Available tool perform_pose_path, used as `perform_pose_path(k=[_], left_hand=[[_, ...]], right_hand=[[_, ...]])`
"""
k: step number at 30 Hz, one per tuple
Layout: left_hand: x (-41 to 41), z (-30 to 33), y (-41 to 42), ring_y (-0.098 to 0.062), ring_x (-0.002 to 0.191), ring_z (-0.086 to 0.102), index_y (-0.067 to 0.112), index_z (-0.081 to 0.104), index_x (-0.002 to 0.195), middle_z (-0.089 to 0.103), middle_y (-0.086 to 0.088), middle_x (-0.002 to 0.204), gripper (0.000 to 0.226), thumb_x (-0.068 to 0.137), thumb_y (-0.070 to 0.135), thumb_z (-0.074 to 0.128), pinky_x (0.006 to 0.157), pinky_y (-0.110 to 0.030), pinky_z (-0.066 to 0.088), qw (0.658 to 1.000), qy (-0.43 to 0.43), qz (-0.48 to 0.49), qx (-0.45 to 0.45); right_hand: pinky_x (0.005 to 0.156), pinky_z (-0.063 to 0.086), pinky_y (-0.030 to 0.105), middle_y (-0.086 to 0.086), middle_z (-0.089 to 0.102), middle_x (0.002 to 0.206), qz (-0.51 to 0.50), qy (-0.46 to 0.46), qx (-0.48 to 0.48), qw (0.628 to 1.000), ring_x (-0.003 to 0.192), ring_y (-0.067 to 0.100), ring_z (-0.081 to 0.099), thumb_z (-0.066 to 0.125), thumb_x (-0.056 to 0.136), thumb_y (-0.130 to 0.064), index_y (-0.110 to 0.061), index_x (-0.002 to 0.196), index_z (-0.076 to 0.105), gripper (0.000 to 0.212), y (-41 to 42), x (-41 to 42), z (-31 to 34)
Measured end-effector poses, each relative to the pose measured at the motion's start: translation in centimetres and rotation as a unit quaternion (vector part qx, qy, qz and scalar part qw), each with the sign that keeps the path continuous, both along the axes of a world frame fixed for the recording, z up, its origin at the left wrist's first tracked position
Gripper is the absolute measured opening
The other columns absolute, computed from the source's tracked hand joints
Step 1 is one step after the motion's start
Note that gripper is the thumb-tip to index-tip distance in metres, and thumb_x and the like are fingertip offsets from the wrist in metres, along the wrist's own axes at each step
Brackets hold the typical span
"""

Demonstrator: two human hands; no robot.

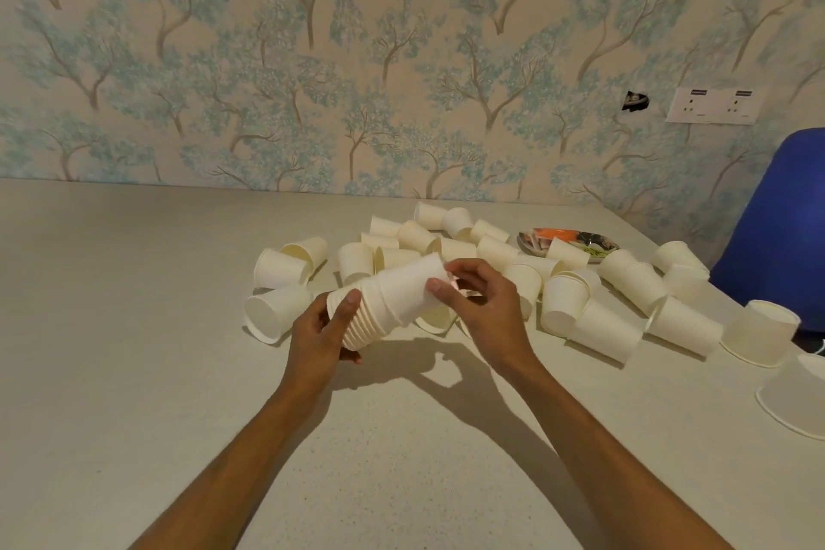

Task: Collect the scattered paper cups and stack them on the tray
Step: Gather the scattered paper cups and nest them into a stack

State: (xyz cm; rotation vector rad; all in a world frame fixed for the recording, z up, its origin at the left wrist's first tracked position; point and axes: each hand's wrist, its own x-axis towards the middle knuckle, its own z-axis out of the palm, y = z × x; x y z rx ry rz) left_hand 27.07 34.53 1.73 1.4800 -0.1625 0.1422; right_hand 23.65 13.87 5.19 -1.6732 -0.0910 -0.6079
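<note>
I see a wall [402, 58] papered with blue-green trees on a pinkish ground filling the upper half of the view. Below it a pale speckled tabletop [134, 371] spreads toward me. At the right edge a large blue rounded object [781, 246] rises beside the tabletop; I cannot tell what it is.

On the wall at right I make out a white double socket plate [714, 105] with two small dark labels along its top, too small for me to read, and next to it a dark ragged hole [635, 100] in the wallpaper.

White paper cups [625, 281] lie scattered in a loose heap across the middle and right of the tabletop, most on their sides, some upside down. None of them shows print or a brand that I can read. Behind the heap, near the wall, sits the tray [531, 242], a shallow dish with a coloured picture pattern and an orange patch; one cup overlaps its front rim.

In front of the heap both hands hold a stack of nested cups [384, 304] tilted in the air, bases pointing up and right. My left hand [321, 335] is wrapped around the rim end of the stack, thumb across the rims. My right hand [477, 304] pinches the outermost cup near its base between thumb and fingertips.
</note>
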Motion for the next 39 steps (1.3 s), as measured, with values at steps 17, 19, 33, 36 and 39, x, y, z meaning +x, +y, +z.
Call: perform_pose_path(k=[17, 19, 33, 36, 39], left_hand=[[2.4, -0.5, -5.9, -0.019, 0.065, 0.072, 0.021, 0.066, 0.108, 0.073, -0.013, 0.086, 0.069, 0.065, 0.076, 0.064, 0.046, -0.028, 0.052, 0.994, 0.091, 0.001, -0.053], [2.5, -1.0, -5.6, -0.019, 0.064, 0.071, 0.024, 0.067, 0.107, 0.074, -0.011, 0.082, 0.07, 0.062, 0.079, 0.064, 0.046, -0.029, 0.052, 0.994, 0.091, 0.002, -0.061], [2.2, -1.7, -5.1, -0.021, 0.067, 0.068, 0.022, 0.066, 0.106, 0.066, -0.007, 0.082, 0.062, 0.066, 0.069, 0.066, 0.044, -0.031, 0.051, 0.996, 0.048, -0.042, -0.055], [1.8, -2.0, -5.4, -0.023, 0.072, 0.069, 0.028, 0.068, 0.106, 0.068, -0.003, 0.083, 0.064, 0.062, 0.074, 0.069, 0.045, -0.031, 0.052, 0.995, 0.04, -0.075, -0.048], [1.8, -2.1, -5.6, -0.028, 0.073, 0.07, 0.027, 0.069, 0.108, 0.07, -0.008, 0.086, 0.066, 0.062, 0.075, 0.068, 0.045, -0.032, 0.053, 0.995, 0.046, -0.069, -0.055]], right_hand=[[0.111, 0.024, 0.042, -0.009, 0.052, 0.141, -0.014, 0.078, -0.598, 0.797, 0.132, 0.016, 0.041, 0.064, 0.074, -0.054, -0.031, 0.14, 0.044, 0.073, -9.5, 2.7, -1.9], [0.112, 0.022, 0.041, -0.01, 0.053, 0.14, -0.011, 0.059, -0.592, 0.804, 0.131, 0.016, 0.043, 0.066, 0.074, -0.057, -0.031, 0.139, 0.045, 0.072, -9.8, 3.0, -2.3], [0.078, 0.055, 0.04, -0.017, 0.062, 0.106, 0.031, 0.002, -0.353, 0.935, 0.096, 0.009, 0.06, 0.086, 0.053, -0.06, -0.037, 0.108, 0.056, 0.066, -9.1, 1.7, 2.8], [0.086, 0.054, 0.037, -0.017, 0.062, 0.114, 0.098, 0.03, -0.325, 0.94, 0.101, 0.002, 0.058, 0.084, 0.061, -0.056, -0.036, 0.114, 0.062, 0.061, -7.4, 2.1, 2.2], [0.092, 0.048, 0.027, -0.018, 0.062, 0.119, 0.152, 0.056, -0.266, 0.95, 0.108, 0.002, 0.057, 0.056, 0.084, -0.064, -0.038, 0.112, 0.063, 0.039, -5.7, 3.0, 1.3]])
